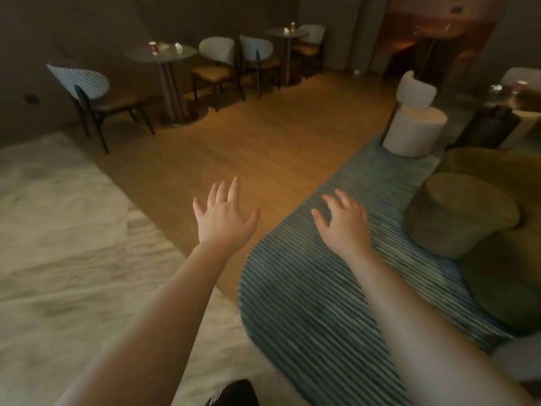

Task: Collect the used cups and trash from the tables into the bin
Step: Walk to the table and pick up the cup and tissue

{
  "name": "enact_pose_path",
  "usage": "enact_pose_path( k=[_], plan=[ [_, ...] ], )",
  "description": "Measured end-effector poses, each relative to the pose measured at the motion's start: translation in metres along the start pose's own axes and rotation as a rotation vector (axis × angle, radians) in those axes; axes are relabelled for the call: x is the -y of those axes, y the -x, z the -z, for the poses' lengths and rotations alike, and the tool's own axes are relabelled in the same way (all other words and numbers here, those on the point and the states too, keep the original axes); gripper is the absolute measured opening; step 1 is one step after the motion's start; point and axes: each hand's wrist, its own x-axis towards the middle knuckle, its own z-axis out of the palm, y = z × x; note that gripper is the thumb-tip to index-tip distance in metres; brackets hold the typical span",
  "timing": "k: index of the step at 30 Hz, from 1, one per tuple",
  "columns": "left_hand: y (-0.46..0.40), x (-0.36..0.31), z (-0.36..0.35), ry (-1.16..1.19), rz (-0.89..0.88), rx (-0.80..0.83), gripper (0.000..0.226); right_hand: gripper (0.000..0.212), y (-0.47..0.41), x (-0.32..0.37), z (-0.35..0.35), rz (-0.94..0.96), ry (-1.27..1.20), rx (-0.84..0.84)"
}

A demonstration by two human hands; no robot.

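Across a dim lounge, three small tables are still carrying litter, so the collecting looks barely begun. A person is standing near the camera with both bare arms stretched forward over the floor. Their left hand is hanging with fingers spread apart and holding nothing; their right hand is doing the same, fingers loosely splayed and empty.

At far left, a round table is holding a red cup and a scrap of white crumpled paper a little way to its right. Farther back, a second round table is showing another red cup with a pale wad just beside it. At the right edge, a low dark table is bearing a third red cup and a white scrap. A dark upright bin-like shape is standing below that table; blur makes it uncertain.

All cups are looking small, upright and blurred, well apart from both hands. Striped chairs are flanking the far tables.
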Motion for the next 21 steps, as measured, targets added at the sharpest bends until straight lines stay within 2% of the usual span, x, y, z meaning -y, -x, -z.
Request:
enact_pose_path(
  k=[9,15,17,19,21],
  plan=[
    [-0.065,0.036,-0.083,-0.042,0.097,0.100,0.080,0.059,-0.085,-0.014,-0.087,0.001,0.049,0.148],
    [-0.183,0.082,-0.132,-0.067,0.159,0.157,0.078,0.057,-0.206,0.002,-0.151,0.007,0.059,0.241],
    [-0.194,0.087,-0.132,-0.085,0.137,0.166,0.078,0.058,-0.214,0.008,-0.155,0.007,0.061,0.267],
    [-0.288,0.121,-0.143,-0.073,0.200,0.168,0.077,0.058,-0.318,0.039,-0.184,0.010,0.043,0.336],
    [-0.309,0.131,-0.143,-0.079,0.205,0.178,0.076,0.058,-0.341,0.052,-0.187,0.007,0.038,0.322]
  ],
)
